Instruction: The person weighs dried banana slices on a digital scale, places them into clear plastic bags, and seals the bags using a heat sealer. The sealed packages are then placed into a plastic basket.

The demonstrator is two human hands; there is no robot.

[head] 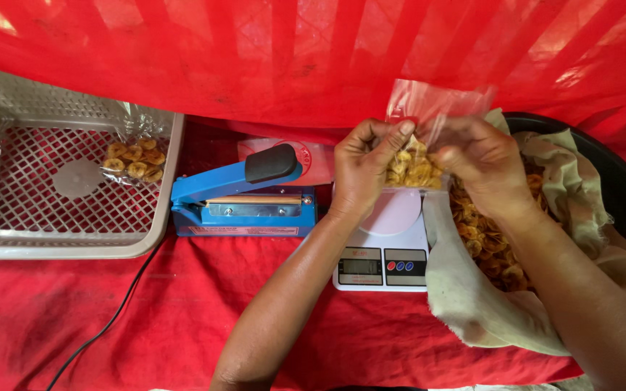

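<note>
While both hands work above the white kitchen scale, they hold a small clear plastic bag partly filled with yellow banana chips. The left hand is closed, its thumb and fingers pinching the left edge of the bag near the top. The right hand is curled over the right side of the bag, its fingers closed on the plastic, though how firmly it grips cannot be told. The bag hangs upright just over the round plate of the scale; whether it touches the plate cannot be seen.

To the right, under the right forearm, a dark tub lined with a pale cloth holds a heap of loose chips. To the left of the scale sits a blue heat sealer with a black handle knob, and a black cord runs near and left from it. Further left stands a grey plastic basket with one filled packet of chips lying in its far right corner. Everything rests on a red tablecloth, and a red sheet hangs along the far side
</note>
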